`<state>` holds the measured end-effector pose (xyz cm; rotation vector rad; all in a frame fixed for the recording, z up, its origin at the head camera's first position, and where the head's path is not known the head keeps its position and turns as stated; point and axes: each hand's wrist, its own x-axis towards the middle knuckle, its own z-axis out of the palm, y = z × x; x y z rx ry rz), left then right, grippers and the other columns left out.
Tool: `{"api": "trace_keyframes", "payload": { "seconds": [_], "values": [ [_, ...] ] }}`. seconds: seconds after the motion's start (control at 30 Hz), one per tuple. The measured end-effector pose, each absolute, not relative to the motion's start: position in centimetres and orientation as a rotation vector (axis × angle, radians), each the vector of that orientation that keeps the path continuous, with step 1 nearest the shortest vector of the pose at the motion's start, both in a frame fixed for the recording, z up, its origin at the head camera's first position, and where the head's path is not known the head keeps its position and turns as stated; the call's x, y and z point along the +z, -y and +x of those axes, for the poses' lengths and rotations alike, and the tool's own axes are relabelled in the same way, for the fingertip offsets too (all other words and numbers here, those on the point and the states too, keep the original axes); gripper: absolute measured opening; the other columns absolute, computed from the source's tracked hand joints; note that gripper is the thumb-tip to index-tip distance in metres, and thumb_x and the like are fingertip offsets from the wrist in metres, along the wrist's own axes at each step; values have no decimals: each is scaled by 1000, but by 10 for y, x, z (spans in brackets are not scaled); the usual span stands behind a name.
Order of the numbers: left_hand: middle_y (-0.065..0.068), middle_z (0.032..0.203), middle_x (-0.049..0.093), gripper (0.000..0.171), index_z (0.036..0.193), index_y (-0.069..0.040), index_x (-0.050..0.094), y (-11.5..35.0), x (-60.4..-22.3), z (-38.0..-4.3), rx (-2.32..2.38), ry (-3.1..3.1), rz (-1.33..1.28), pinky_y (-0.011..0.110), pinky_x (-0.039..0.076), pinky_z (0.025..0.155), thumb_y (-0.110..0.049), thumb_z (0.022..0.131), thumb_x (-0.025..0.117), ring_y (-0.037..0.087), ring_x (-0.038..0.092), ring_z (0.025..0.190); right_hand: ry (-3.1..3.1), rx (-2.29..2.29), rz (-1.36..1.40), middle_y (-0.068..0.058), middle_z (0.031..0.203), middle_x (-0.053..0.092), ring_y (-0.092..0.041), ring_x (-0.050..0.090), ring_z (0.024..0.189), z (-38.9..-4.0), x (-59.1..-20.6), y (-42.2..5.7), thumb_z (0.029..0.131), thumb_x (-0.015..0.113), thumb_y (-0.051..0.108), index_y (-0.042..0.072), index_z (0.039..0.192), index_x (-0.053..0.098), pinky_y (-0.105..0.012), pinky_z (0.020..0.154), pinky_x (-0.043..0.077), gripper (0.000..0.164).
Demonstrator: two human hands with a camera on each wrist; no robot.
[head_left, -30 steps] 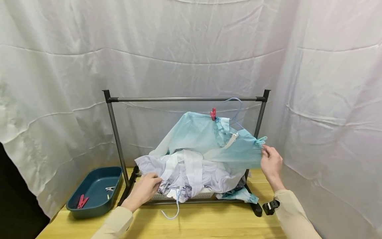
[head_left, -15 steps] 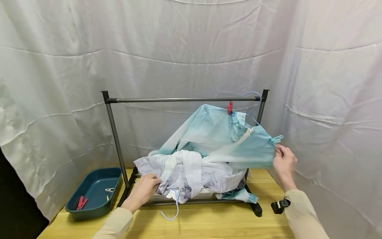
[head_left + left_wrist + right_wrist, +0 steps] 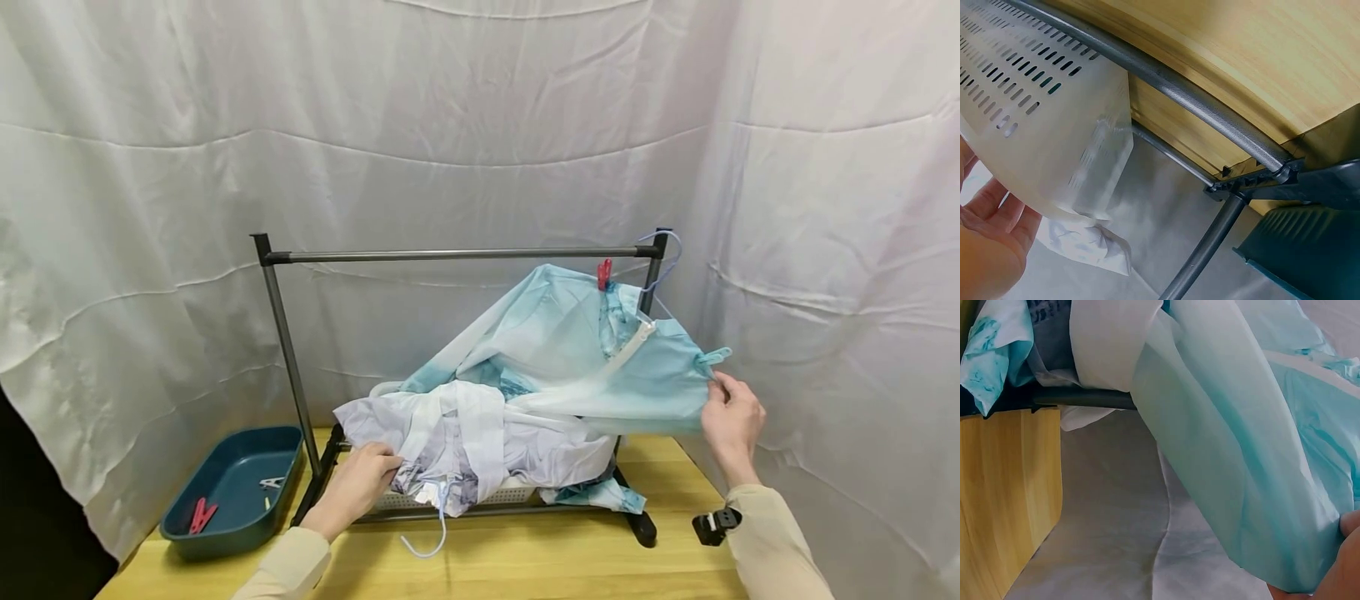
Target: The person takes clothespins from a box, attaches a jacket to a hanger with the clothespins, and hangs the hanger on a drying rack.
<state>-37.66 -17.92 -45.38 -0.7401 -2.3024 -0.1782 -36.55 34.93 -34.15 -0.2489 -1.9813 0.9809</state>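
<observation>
A turquoise-and-white shirt (image 3: 566, 342) hangs slanted on a blue hanger (image 3: 670, 250). A red clothespin (image 3: 603, 274) and a teal clothespin (image 3: 711, 359) are clipped to it. My right hand (image 3: 733, 421) pinches the shirt's right edge just below the teal clothespin; part of the hand shows in the right wrist view. The shirt's lower part lies behind a lavender garment (image 3: 551, 454) heaped on a white perforated basket (image 3: 1054, 119). My left hand (image 3: 356, 483) touches the lavender garment's left edge at the basket rim, its fingertips partly hidden. Another blue hanger hook (image 3: 435, 542) sticks out in front.
A black metal rack (image 3: 465, 254) stands over the basket on the wooden table (image 3: 540, 558). To the left is a dark teal tub (image 3: 247, 521) with red clothespins (image 3: 201, 515) and a white clothespin (image 3: 272, 482). Grey-white curtains (image 3: 450, 125) surround the table.
My right hand has moved right and slightly down, drawing the turquoise shirt and its hanger along to the right post of the rack. The left hand has stayed at the basket.
</observation>
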Motion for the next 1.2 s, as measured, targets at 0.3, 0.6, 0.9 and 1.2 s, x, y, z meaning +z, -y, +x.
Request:
{"api": "trace_keyframes", "payload": {
  "seconds": [0.3, 0.6, 0.9, 1.2],
  "values": [
    [-2, 87, 67, 17, 95, -17, 80, 181, -457, -378, -171, 2301, -744, 35, 53, 72, -8, 81, 78, 18, 63, 83, 2049, 1021, -301, -29, 121, 60, -46, 51, 116, -365, -341, -349, 105, 41, 21, -2, 134, 58, -55, 109, 28, 41],
    [1, 91, 69, 16, 95, -16, 80, 180, -454, -374, -188, 2294, -742, 38, 55, 74, -9, 82, 77, 21, 65, 86, 2135, 1015, -372, -22, 128, 63, -44, 50, 124, -365, -340, -351, 102, 42, 25, 6, 135, 60, -55, 105, 36, 42],
    [0, 92, 69, 16, 95, -17, 80, 179, -449, -373, -174, 2330, -742, 38, 55, 75, -9, 82, 77, 21, 65, 87, 2125, 981, -303, -24, 130, 60, -45, 51, 121, -364, -347, -351, 102, 44, 26, 5, 134, 60, -57, 100, 40, 41],
    [-1, 90, 67, 10, 88, -18, 74, 178, -451, -374, -210, 2324, -733, 38, 53, 76, -9, 84, 75, 20, 64, 87, 1813, 815, -83, -25, 117, 60, -45, 55, 109, -371, -358, -334, 96, 53, 10, -2, 116, 68, -58, 92, 41, 28]
  ]
}}
